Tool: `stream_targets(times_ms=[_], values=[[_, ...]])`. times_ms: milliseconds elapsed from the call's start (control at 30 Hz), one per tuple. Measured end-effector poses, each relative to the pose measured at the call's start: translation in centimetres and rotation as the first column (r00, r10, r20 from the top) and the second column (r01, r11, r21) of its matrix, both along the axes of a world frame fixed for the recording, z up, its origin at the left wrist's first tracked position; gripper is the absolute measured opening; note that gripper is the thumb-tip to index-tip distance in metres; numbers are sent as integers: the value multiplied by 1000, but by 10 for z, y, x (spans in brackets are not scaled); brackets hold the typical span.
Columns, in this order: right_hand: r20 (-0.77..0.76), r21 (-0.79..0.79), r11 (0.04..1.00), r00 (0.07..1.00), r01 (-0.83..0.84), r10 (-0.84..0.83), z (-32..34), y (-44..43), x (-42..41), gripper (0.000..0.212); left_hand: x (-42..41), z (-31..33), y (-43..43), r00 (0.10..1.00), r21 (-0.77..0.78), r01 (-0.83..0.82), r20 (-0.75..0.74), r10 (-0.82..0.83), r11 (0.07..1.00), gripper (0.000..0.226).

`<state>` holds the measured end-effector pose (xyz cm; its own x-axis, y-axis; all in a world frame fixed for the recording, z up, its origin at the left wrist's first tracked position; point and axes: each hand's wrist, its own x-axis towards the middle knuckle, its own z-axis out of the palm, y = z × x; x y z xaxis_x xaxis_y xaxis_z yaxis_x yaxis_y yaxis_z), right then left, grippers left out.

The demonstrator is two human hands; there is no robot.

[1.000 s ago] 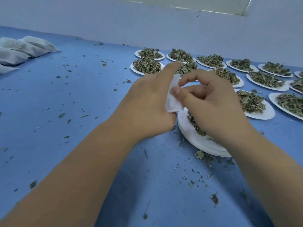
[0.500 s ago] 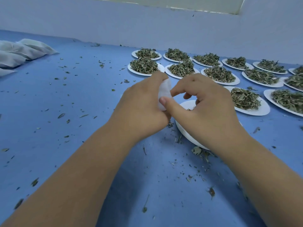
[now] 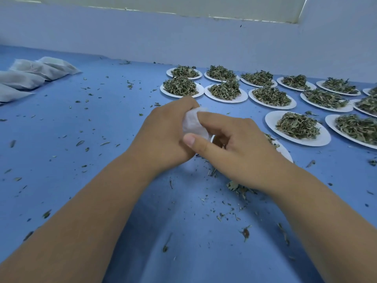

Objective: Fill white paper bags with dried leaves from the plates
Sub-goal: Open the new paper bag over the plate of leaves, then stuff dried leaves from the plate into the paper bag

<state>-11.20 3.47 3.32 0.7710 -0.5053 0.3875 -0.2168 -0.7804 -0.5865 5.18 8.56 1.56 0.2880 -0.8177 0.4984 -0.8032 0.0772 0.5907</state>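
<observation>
A blue worktop [image 3: 98, 201] fills nearly the whole head view and runs back to a plain pale wall [image 3: 183, 37], where its far edge meets the wall's foot; a lighter greenish band [image 3: 183, 7] crosses the top of the wall. The left hand [image 3: 163, 137] has its fingers curled round a small white paper bag [image 3: 192, 124], held just above the worktop at the middle of the view, and the right hand [image 3: 240, 152] pinches the same bag, forefinger laid over its top and thumb at its lower edge. Under the right hand lies a near plate [image 3: 285, 154], mostly hidden, with a few leaves showing at its rim. Behind and to the right, white plates [image 3: 324, 137] heaped with dried leaves [image 3: 296, 125] stand in rows close together, the back row near the wall and the rightmost ones cut off by the frame. At the far left, well apart from the hands, filled bags [image 3: 30, 78] lie overlapping in a row, one cut by the left edge. Between those bags and the hands spreads a broad stretch of blue strewn with leaf crumbs [image 3: 238, 187], thickest just beside the near plate and in front of the forearms. The worktop's near edge and both side edges lie outside the view
</observation>
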Motion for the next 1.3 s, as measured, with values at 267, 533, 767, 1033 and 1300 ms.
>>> stream_targets(times_ms=[267,533,767,1033,1300], values=[[43,-198,977,997,74,-67,6,-1,-6,39,-20,10,1,989,-75,145,0,-146,987,17],[-144,-61,987,977,147,-154,36,-60,-59,22,-19,35,-34,973,222,34,216,-83,974,30],[-474,-130,991,875,39,-97,3,-85,-79,56,-8,2,-31,989,316,0,139,-46,949,26],[-282,-106,991,953,83,-110,-6,-87,-84,58,-25,3,-32,962,240,-20,268,-47,971,27],[-157,-151,986,983,67,-90,-9,-75,-73,18,-26,1,-32,962,248,-38,271,-32,968,22]])
